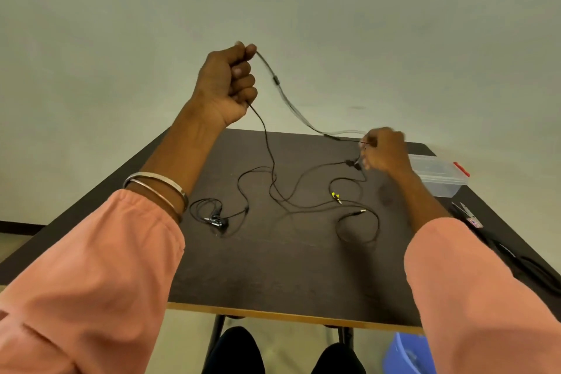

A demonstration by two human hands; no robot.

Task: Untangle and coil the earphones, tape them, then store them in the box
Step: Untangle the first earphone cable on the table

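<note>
Head view: L hand (227,83) raised above table (273,276), clenched into a fist round the cable (267,143). Two runs leave that fist: one from the top, blurred, passing an inline piece (275,80) and sloping down-right to R hand (384,150); one from the bottom, dropping straight to the tabletop

R hand sits lower, near the far right edge of the table, fingers pinching cable strands; the exact no. of strands cannot be told due to blur. A small dark junction (350,163) hangs just left of it

Remaining cable lies loose on the table in crossing loops, w/ earbuds (217,220) at front left inside a small loop, a yellow-marked plug (336,196) at centre right, and a second plug (361,211) just below it, its lead curling into a ring

Box (437,174): clear plastic, red latch, at far right edge of table, just beyond R hand, apart from the cable

Scissors (467,214) lie near the right edge, in front of the box. L wrist carries two metal bangles (158,188); both arms in pink sleeves (91,267). Blue bin (406,355) on floor below the table's front right corner
</note>
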